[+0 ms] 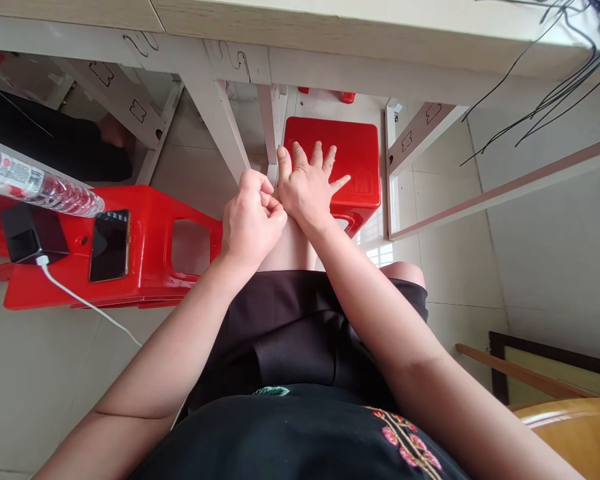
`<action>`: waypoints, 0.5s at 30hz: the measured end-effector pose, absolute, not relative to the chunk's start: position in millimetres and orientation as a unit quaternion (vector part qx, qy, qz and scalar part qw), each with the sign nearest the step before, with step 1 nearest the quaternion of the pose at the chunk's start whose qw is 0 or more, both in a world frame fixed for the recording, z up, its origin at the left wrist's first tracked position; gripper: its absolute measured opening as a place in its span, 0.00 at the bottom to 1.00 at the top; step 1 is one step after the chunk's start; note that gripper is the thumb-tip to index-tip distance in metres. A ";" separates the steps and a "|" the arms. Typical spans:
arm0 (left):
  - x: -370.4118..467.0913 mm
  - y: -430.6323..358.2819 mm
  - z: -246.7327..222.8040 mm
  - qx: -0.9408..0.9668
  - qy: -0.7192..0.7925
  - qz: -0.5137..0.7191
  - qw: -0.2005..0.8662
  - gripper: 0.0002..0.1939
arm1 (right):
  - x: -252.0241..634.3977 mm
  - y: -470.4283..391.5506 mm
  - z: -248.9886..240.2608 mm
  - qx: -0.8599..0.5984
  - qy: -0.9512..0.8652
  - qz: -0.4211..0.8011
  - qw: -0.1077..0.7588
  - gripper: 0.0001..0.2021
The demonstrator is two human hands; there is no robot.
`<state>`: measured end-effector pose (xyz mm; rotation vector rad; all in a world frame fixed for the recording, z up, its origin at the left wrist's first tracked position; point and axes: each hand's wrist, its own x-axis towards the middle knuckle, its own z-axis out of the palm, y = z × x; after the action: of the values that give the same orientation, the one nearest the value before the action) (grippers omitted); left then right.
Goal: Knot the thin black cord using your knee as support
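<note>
My left hand (253,220) is closed in a pinch beside the thumb base of my right hand. Whatever its fingertips hold, if anything, is too small to make out. My right hand (310,187) lies palm down with all its fingers spread, over my bare knee. Beyond and under its fingers is the flat top of a red plastic stool (357,150). Nothing shows in the right hand.
At left, another red stool (145,233) bears a phone (110,245), a black charger block (33,233) with a white cable, and a clear bottle (35,180). A desk edge (330,40) runs above; black wires (555,93) hang right. A person's dark-clothed leg (55,133) shows.
</note>
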<state>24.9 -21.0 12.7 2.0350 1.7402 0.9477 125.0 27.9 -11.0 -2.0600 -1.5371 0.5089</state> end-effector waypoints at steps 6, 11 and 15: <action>21.8 -16.8 9.0 0.717 0.591 0.334 0.157 0.14 | 124.9 32.8 -7.7 -0.756 -0.580 0.189 0.239 0.39; 15.4 -18.2 8.1 0.729 0.560 0.337 0.205 0.12 | 126.3 32.4 -9.0 -0.752 -0.576 0.198 0.254 0.40; 11.0 -20.8 10.4 0.734 0.544 0.326 0.242 0.11 | 126.6 31.9 -9.8 -0.751 -0.572 0.197 0.265 0.40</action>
<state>11.0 -20.8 10.4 2.0072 1.4865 0.8917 126.6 31.9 -9.8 -2.0285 -1.5467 0.5317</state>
